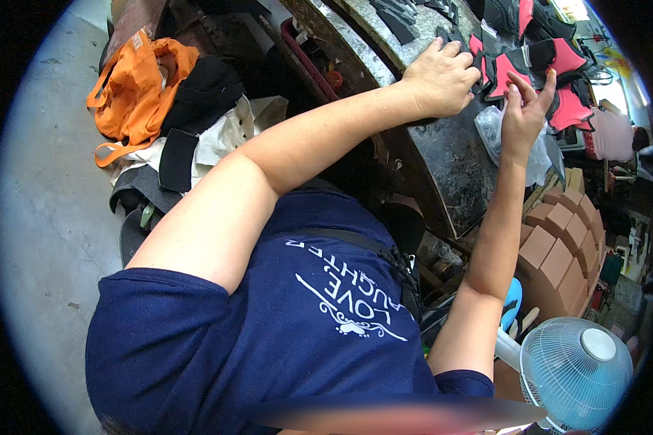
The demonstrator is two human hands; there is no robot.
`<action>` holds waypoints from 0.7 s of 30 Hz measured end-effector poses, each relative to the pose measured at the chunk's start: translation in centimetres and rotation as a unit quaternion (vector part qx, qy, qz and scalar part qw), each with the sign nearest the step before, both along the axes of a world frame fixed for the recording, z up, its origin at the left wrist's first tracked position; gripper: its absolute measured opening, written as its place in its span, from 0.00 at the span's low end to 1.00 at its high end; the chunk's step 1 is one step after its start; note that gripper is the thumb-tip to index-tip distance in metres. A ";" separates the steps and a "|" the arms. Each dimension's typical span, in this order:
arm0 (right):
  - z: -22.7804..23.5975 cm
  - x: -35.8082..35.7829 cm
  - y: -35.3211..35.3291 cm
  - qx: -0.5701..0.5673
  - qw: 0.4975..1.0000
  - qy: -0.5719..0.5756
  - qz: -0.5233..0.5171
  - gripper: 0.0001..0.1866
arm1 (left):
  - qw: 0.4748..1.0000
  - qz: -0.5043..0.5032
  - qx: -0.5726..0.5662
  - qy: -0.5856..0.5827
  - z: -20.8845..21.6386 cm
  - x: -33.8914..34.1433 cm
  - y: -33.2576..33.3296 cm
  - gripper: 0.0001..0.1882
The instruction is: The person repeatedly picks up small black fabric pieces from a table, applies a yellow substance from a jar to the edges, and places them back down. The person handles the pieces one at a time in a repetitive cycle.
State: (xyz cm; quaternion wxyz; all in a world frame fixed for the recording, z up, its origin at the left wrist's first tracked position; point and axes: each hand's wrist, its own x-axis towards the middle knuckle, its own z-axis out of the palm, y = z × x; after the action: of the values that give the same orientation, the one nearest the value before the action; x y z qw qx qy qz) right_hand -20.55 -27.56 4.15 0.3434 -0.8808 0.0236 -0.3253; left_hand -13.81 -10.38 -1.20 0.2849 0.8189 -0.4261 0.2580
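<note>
In the upper right of the frame, the left hand [442, 76] lies palm down on the dark surface [450, 167], fingers [453, 51] curled loosely over black pieces [450, 35], grasping nothing clearly. Just right of it, the right hand [524, 112] is raised, fingers spread and released, beside pink-and-black pieces [504, 72] and above a clear bag [490, 123]. An orange bag [134, 87] lies on the floor at upper left; a fan [577, 373] stands lower right.

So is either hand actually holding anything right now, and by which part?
Neither grips anything. The left hand lies flat on the dark worktop by the pink-and-black fabric pieces; the right hand is lifted, fingers open and empty.
</note>
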 end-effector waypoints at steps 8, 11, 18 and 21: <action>-3.0 2.0 1.1 -0.056 0.996 0.071 0.019 0.51 | 0.976 -0.038 -0.212 0.040 0.5 0.2 -0.1 0.13; -3.4 0.6 1.2 -0.071 0.996 0.045 0.035 0.51 | 0.978 -0.045 -0.180 0.097 0.5 0.2 -0.1 0.14; -3.5 -0.6 1.0 0.027 0.998 0.023 0.052 0.50 | 0.990 -0.028 -0.117 0.072 0.3 0.2 -0.1 0.18; -3.5 -0.6 1.2 0.033 0.999 0.022 0.033 0.49 | 0.993 -0.032 -0.084 0.070 0.3 0.2 -0.1 0.19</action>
State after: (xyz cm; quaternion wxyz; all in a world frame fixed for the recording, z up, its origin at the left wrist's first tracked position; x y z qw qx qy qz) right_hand -21.12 -26.33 0.61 0.3821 -0.8763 0.0124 -0.2932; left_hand -13.58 -10.52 -0.92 0.3901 0.7938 -0.4080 0.2261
